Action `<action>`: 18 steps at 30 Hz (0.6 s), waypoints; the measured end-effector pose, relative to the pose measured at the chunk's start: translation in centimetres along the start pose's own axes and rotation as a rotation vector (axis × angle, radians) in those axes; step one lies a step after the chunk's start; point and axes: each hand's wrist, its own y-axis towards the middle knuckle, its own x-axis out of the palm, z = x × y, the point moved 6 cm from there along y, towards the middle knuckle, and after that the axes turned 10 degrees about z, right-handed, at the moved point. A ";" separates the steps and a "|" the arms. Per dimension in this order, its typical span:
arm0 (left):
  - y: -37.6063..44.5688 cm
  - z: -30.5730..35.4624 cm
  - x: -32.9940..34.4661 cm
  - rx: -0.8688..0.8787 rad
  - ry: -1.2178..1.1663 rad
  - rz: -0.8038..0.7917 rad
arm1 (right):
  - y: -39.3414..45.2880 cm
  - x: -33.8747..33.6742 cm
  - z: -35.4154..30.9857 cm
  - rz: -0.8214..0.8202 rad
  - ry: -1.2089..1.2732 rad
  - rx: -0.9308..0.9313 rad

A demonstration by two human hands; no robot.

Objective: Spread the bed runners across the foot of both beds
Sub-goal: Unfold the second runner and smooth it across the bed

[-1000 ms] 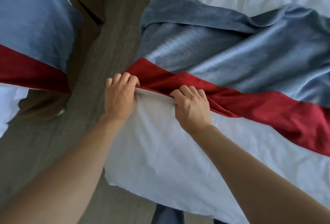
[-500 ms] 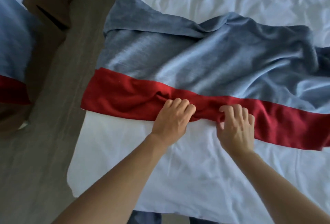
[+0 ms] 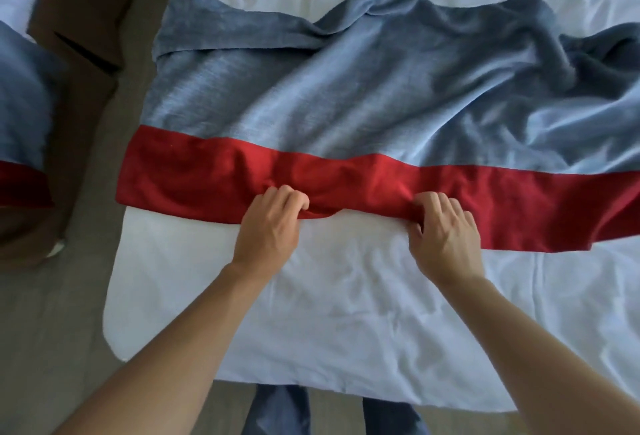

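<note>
left hand [image 3: 268,226] grip: pinching red band [image 3: 207,176] of bed runner [image 3: 346,95] | right hand [image 3: 445,232] grip: pinching same edge | bed [image 3: 311,323]: white sheet | writing: none legible

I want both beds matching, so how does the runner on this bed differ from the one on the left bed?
The near runner shows nearly whole, rumpled on the right; the left runner is mostly cropped. Both hands, left hand and right hand, grip the near runner; nothing touches the left runner. Both are blue-grey with a red band.

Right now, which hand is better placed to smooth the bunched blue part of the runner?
Right hand: it grips the red band nearer the rumpled blue-grey runner fabric; the left hand sits by the flatter side.
</note>
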 end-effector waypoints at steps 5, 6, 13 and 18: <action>0.1 -1.5 -0.2 -0.077 0.014 0.013 | 1.1 -0.4 2.9 0.007 0.037 -0.006; 0.2 -1.8 -0.5 -0.071 0.027 0.022 | 1.1 -0.6 3.3 0.015 0.037 -0.026; -0.2 1.8 0.0 0.108 0.077 0.000 | -0.7 -0.2 0.8 -0.014 0.074 -0.143; -0.7 1.0 1.5 0.052 0.095 -0.019 | -1.1 0.6 2.1 -0.056 0.007 -0.146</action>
